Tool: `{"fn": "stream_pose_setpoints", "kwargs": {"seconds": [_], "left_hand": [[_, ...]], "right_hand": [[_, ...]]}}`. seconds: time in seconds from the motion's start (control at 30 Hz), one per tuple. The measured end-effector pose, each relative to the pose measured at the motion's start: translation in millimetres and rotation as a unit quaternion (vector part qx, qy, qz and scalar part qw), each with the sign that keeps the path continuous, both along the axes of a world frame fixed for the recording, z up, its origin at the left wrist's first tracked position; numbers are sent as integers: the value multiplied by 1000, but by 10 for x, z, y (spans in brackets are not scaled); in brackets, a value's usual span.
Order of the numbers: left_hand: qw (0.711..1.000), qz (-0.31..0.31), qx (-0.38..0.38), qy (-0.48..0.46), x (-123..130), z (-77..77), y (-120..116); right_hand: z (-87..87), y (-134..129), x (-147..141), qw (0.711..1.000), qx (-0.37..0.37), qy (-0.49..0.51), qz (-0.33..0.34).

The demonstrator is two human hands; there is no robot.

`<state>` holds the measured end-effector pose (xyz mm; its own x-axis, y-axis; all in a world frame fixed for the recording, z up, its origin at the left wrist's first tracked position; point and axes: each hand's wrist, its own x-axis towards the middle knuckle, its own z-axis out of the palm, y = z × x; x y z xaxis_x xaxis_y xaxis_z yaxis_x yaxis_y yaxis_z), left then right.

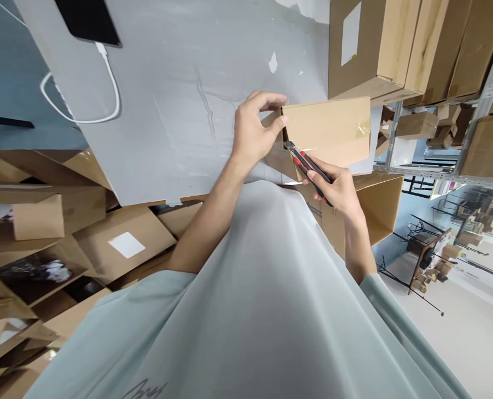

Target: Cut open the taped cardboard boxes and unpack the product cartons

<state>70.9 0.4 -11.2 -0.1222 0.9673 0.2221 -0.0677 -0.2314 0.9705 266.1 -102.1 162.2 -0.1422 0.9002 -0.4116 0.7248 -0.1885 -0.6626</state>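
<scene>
A small brown cardboard box [329, 124] lies near the table's front right corner, with clear tape on its right end. My left hand [257, 124] grips its left end, the thumb on the near side of the edge and the fingers along the top corner. Wrapped in my right hand [338, 191] is a red and black utility knife [306, 165]. Its tip points up and left and meets the lower left edge of the box, close below my left thumb. Whether the blade has entered the cardboard cannot be made out.
Large cardboard boxes [362, 50] stand at the back right of the grey table [167, 127]. A black phone [89, 21] with a white cable [115, 91] lies at the far left. Opened cartons [123, 244] pile up below the left edge. Metal shelving [429, 170] with boxes is at right.
</scene>
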Motion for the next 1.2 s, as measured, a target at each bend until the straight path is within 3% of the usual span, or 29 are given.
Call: {"fn": "stream_pose_setpoints", "kwargs": {"seconds": [0.07,0.13,0.23,0.33,0.5,0.63,0.83,1.07,1.2], "left_hand": [[1000,-1,-1,4,6,-2,-8],[1000,-2,4,15,17,15,-28],[1000,-2,9,26,15,69,-68],[1000,0,1,27,-12,123,-96],[999,11,-23,29,-75,145,-47],[999,26,-21,37,-101,121,-7],[997,27,-37,69,-39,132,-156],[991,54,-65,101,18,223,-299],[989,70,-67,112,27,205,-309]], "right_hand": [[12,-72,67,1000,21,-12,-12],[74,-212,77,993,72,-90,-4],[175,-419,22,966,109,-228,58],[189,-489,-101,931,95,-330,121],[77,-328,-415,884,39,-434,168],[68,-182,-465,904,10,-391,172],[124,-225,-146,950,32,-274,149],[197,-395,52,926,33,-307,218],[248,-369,218,928,45,-277,244]]}}
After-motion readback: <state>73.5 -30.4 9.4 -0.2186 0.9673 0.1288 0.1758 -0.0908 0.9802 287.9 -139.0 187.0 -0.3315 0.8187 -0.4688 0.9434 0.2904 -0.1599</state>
